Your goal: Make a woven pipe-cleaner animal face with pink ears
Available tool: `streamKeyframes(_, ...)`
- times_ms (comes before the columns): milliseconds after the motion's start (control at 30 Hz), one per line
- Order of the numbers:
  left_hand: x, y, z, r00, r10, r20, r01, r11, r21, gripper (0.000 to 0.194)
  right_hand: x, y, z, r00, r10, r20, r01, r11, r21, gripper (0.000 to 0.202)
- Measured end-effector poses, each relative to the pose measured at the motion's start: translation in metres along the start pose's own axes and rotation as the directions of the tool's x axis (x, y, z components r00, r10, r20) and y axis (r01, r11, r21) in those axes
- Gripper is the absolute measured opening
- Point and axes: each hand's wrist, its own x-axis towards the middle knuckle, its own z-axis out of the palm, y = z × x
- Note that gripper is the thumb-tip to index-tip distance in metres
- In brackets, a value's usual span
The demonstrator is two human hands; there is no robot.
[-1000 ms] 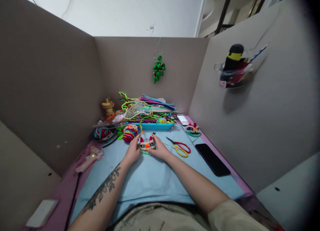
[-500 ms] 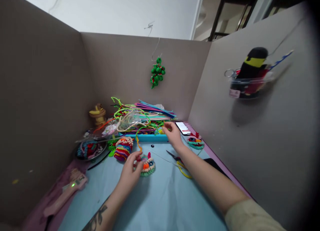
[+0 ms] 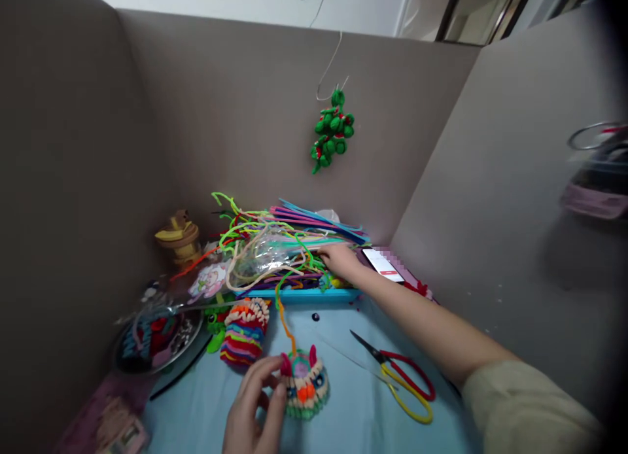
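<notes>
My left hand point(image 3: 258, 401) has its curled fingers and thumb at the left edge of a round pipe-cleaner animal face point(image 3: 307, 392). The face has pink ears, blue eyes, an orange middle and a green fringe. An orange-and-green pipe cleaner point(image 3: 284, 320) runs up from its top toward the pile. My right hand point(image 3: 338, 261) reaches into the heap of loose pipe cleaners point(image 3: 260, 238) in a blue tray point(image 3: 304, 297). Its fingers are bent together, and what lies in them is hidden. Scissors point(image 3: 392, 369) with red and yellow handles lie open on the right.
A striped pipe-cleaner piece point(image 3: 245, 333) and a green figure point(image 3: 214, 323) stand left of the face. Farther left is a metal bowl point(image 3: 193, 339) of pieces. A phone point(image 3: 383, 265) lies at the right. A green ornament point(image 3: 333, 130) hangs on the back panel.
My right hand has lowered into the pipe cleaners and its fingers have closed in. My left hand stays at the face's left edge. The view has tilted down and moved closer.
</notes>
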Motion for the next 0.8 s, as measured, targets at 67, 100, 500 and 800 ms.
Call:
streamKeyframes(67, -0.001, -0.002, -0.002, 1.000, -0.003, 0.014, 0.002, 1.000, 0.008, 0.029, 0.006, -0.001, 0.005, 0.999, -0.039, 0.033, 0.042, 0.996, -0.076, 0.016)
streamKeyframes(100, -0.001, -0.003, -0.003, 1.000, -0.006, 0.012, 0.006, 1.000, 0.014, 0.029, 0.009, -0.001, 0.007, 0.996, -0.061, 0.058, 0.068, 0.990, -0.124, 0.018)
streamKeyframes(500, 0.000, 0.021, -0.004, 0.982, -0.148, -0.115, 0.132, 0.982, -0.136, 0.040, 0.015, -0.007, -0.012, 0.985, -0.067, 0.159, 0.100, 0.973, -0.209, 0.026)
streamKeyframes(800, 0.004, 0.019, 0.002, 0.945, -0.244, -0.219, 0.174, 0.940, -0.294, 0.051, 0.025, -0.050, 0.026, 0.747, -0.555, 0.366, 0.547, 0.826, 0.135, 0.037)
